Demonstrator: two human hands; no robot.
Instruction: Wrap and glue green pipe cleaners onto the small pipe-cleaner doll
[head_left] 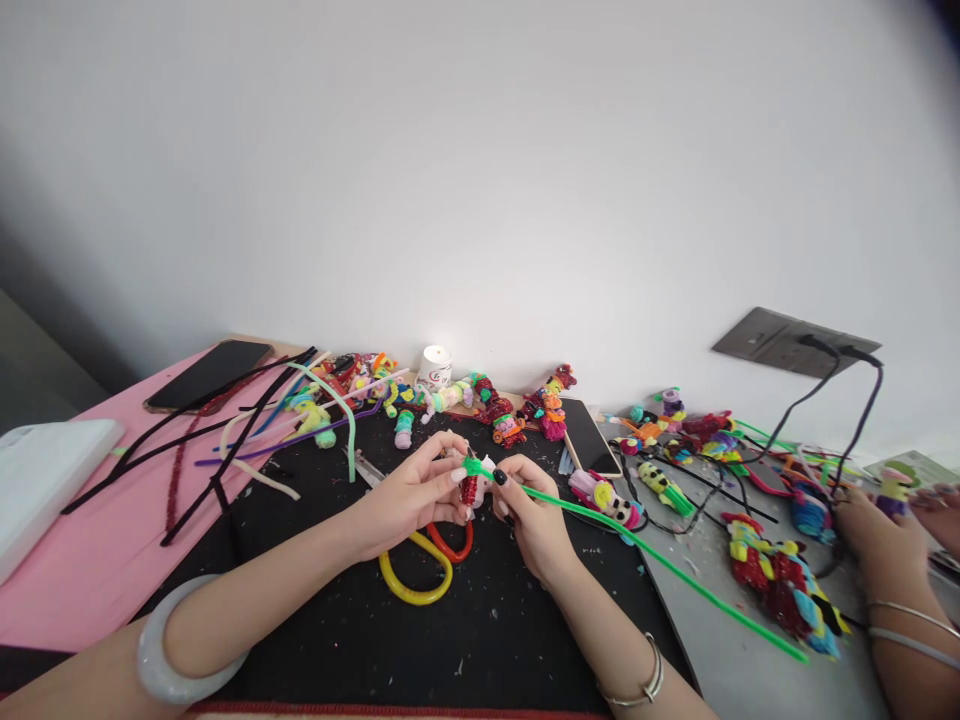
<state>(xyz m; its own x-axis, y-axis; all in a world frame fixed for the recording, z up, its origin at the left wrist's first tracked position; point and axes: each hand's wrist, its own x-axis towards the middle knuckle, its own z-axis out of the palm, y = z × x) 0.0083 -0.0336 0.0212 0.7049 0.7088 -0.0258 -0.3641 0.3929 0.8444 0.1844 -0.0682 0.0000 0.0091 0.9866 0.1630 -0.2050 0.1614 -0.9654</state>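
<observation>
My left hand (421, 492) is closed around a small figure (469, 488) with red tinsel and a pale part, mostly hidden by the fingers. In a pinch, my right hand (534, 520) grips a bright green pipe cleaner (675, 570) close to the figure. One end of that pipe cleaner lies against the figure's top; the long free end slants down to the right past my right wrist. Below the hands, scissors (417, 570) with yellow and red handles rest on the black mat (337, 640), their blades partly behind my left hand.
Loose pipe cleaners (217, 450) and a phone (210, 376) lie on a pink surface (82, 560) at left. Along the wall are several finished figures (502, 420), a white cup (435, 368) and another phone (591, 438). At right, a co-worker's hand (874, 530) is beside a purple figure (892, 492); cables hang from a socket (787, 340).
</observation>
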